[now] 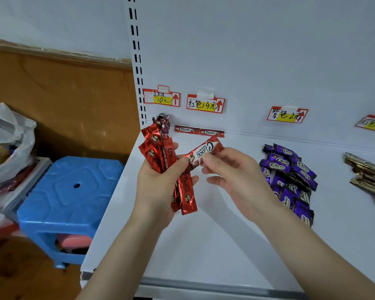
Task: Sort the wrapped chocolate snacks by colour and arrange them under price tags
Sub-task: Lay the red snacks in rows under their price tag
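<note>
Bundle of red snacks (158, 151) gripped upright in left hand (160, 185), fingers (180, 164) curled round it, above shelf (204, 245). Single red snack (204, 150) pinched by fingers (211, 158) of right hand (234, 173), tilted, lower end beside left thumb. Two red snacks (198, 131) laid end to end at back of shelf, under red price tag (205, 104). Purple snacks (290, 178) piled under purple price tag (287, 114). Gold snacks (366, 175) seen at far right. Blue stool (69, 191) stood left of shelf.
</note>
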